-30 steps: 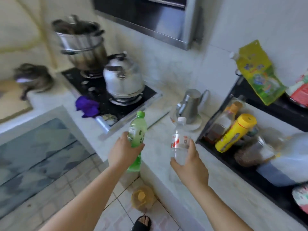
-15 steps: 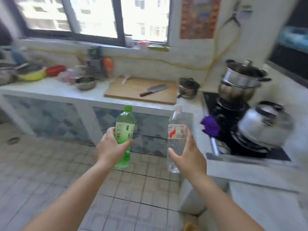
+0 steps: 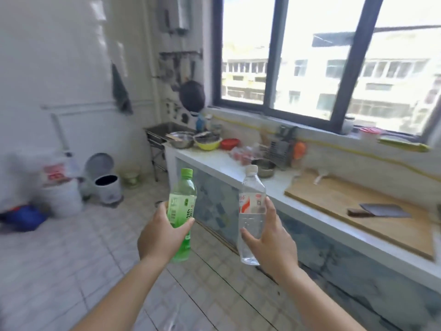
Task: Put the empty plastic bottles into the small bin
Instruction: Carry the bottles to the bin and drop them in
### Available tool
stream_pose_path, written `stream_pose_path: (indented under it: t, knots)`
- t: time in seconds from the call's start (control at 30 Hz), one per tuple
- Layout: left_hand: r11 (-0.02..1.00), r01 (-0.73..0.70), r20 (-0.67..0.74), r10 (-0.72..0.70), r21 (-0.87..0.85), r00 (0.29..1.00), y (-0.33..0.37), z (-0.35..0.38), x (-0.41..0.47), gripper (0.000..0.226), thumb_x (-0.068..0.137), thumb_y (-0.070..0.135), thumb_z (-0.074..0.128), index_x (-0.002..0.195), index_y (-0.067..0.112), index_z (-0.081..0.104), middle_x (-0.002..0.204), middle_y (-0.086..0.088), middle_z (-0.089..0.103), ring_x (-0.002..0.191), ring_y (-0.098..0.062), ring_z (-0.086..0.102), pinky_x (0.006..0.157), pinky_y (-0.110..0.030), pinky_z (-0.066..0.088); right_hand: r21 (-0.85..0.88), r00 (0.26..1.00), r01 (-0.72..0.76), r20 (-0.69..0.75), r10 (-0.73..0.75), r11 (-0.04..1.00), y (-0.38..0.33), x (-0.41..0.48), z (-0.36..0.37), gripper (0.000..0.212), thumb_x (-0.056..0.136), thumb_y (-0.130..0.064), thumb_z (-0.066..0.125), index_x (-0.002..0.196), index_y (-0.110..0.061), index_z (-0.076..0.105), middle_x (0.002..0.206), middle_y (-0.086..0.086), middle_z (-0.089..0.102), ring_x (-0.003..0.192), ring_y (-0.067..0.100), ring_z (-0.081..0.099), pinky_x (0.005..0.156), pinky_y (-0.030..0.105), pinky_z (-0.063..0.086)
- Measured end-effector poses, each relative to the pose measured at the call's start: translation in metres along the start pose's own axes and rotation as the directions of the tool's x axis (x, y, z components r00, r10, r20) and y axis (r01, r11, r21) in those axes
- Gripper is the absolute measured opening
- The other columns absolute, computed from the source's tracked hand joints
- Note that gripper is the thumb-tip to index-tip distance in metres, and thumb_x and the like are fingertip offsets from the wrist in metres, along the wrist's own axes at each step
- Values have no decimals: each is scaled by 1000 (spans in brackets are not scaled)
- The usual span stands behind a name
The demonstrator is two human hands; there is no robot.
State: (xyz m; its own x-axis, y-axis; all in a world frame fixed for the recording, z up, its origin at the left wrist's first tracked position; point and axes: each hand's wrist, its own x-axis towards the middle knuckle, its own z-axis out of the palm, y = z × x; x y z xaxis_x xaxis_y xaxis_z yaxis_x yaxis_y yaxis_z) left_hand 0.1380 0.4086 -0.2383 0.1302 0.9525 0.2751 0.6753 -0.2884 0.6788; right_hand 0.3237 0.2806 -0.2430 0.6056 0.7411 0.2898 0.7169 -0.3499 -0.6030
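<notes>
Altogether two bottles: green bottle (image 3: 182, 206), clear bottle (image 3: 252, 211), one per hand.

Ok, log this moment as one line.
left hand: holds green bottle | right hand: holds clear bottle | bin: open, ahead on floor

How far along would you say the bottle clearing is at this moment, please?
Done: both bottles are picked up. In hand: the left hand grips the green bottle and the right hand grips the clear bottle, both upright and capped, held over the tiled floor. Left: carrying them to the small bin, which stands with its lid up by the far wall, and dropping them in; neither is inside yet.
</notes>
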Motion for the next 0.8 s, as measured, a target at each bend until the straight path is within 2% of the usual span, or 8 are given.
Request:
stream_pose_path:
  t: [0.2, 0.37, 0.57, 0.8]
  knots:
    - [996, 86, -112, -83, 29, 990, -31, -29, 77, 52, 72, 57, 67, 108, 23, 49, 99, 0, 62, 81, -22, 57, 66, -34, 48, 66, 995, 95, 36, -98, 993, -66, 75, 57, 89, 80, -53, 60, 143, -38, 0, 138, -5, 49, 103, 22, 60, 72, 41, 54]
    - [992, 120, -168, -111, 40, 979, -36, -23, 124, 50, 73, 55, 66, 108, 24, 49, 98, 3, 60, 78, -18, 55, 61, -30, 42, 86, 985, 144, 86, -152, 986, -89, 136, 89, 89, 81, -53, 59, 144, -37, -2, 139, -4, 47, 105, 24, 59, 72, 40, 53]
    - [988, 157, -239, -150, 9, 959, -22, 18, 189, 53, 74, 54, 67, 115, 26, 48, 99, 9, 56, 81, -15, 51, 64, -29, 39, 103, 963, 223, 130, -235, 969, -80, 225, 122, 89, 82, -51, 58, 145, -35, -2, 140, -3, 45, 102, 24, 59, 69, 37, 51]
    - [961, 275, -329, -273, -40, 904, 19, 85, 274, 46, 73, 56, 66, 104, 26, 48, 92, 7, 58, 78, -18, 56, 64, -32, 47, 83, 900, 370, 214, -379, 925, -53, 365, 141, 89, 82, -54, 55, 143, -37, -7, 139, -1, 45, 93, 22, 61, 61, 36, 53]
